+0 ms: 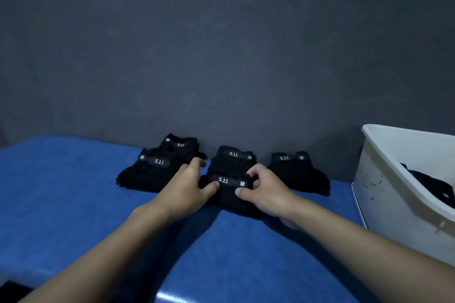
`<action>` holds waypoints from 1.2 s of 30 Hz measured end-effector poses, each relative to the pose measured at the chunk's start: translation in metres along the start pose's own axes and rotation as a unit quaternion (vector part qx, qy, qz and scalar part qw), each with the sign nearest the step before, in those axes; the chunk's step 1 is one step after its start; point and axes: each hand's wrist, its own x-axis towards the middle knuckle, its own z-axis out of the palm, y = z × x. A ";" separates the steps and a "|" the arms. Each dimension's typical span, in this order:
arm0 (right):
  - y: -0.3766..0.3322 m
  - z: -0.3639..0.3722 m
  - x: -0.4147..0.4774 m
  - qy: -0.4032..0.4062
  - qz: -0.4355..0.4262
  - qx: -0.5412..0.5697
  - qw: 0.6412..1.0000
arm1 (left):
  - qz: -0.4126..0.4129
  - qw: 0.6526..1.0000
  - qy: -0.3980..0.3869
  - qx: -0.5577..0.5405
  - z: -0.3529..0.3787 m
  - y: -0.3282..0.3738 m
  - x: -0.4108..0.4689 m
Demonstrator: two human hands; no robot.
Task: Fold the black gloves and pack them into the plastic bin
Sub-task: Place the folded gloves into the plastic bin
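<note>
Your left hand (187, 186) and right hand (264, 189) pinch the near folded black fabric glove (227, 190); the white plastic bin (384, 187) lies rightward, nearer your right hand.

Light was dim and cool, with a bluish cast. Left of the plastic bin (384, 192), the black gloves (147, 174) sank into near-featureless dark, only their white lettering legible. Soft shadows lay on the table (61, 192) left of the bin, and a small glare streak sat far below-left of it. The bin's rim bowed with wide-angle distortion.
</note>
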 end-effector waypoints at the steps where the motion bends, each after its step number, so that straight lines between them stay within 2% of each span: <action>1: 0.001 -0.001 -0.002 -0.009 0.000 0.004 1.000 | -0.018 1.000 -0.003 0.003 0.000 0.001 0.000; 3: 0.001 -0.002 -0.007 -0.029 0.000 0.017 0.999 | -0.036 0.999 -0.013 -0.003 0.002 0.004 -0.002; 6: -0.001 -0.008 -0.018 -0.047 -0.006 0.034 0.998 | -0.040 0.995 -0.012 -0.091 0.006 0.008 -0.002; 10: -0.002 -0.014 -0.031 -0.043 -0.004 0.081 0.996 | -0.034 0.976 -0.005 -0.216 0.006 0.018 -0.006; 14: -0.006 -0.023 -0.041 -0.028 -0.017 0.110 0.993 | -0.001 0.957 0.005 -0.289 0.000 0.033 -0.011; 19: -0.022 -0.045 -0.058 -0.045 -0.056 0.184 0.980 | 0.090 0.956 0.005 -0.279 -0.021 0.053 -0.017; 22: -0.034 -0.060 -0.071 -0.052 -0.083 0.176 0.980 | 0.122 0.954 0.004 -0.275 -0.035 0.071 -0.024; 28: -0.055 -0.095 -0.097 0.038 -0.155 0.214 0.964 | 0.167 0.935 0.026 -0.313 -0.051 0.122 -0.036; 31: -0.058 -0.117 -0.108 0.095 -0.165 0.225 0.956 | 0.196 0.927 -0.015 -0.319 -0.051 0.152 -0.037; 36: -0.051 -0.154 -0.129 0.144 -0.160 0.197 0.956 | 0.240 0.903 -0.066 -0.351 -0.037 0.209 -0.025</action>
